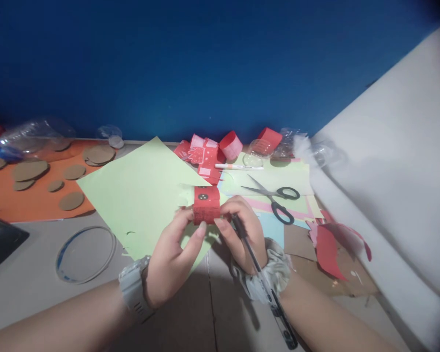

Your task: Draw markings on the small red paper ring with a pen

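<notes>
A red paper ring [207, 208] with dark round drawings and fine lines on its side is held upright in the middle. My left hand [176, 252], a grey watch on its wrist, pinches the ring's left and lower side. At the ring's right edge, my right hand [244, 234] grips it with thumb and fingers. A black pen [254, 259] is also tucked in this hand, slanting back over the scrunchie on the wrist. Beneath the hands lies a large pale green sheet [139, 190], its corner pointing away from me.
Scissors [275, 194] lie on coloured sheets at the right. Red paper pieces and a marker [238, 166] sit behind. Cardboard discs [71, 200] rest on orange paper [7, 195] at left, near a tape ring [86, 255] and a phone-like dark object [3, 244]. A blue wall [205, 63] bounds the back.
</notes>
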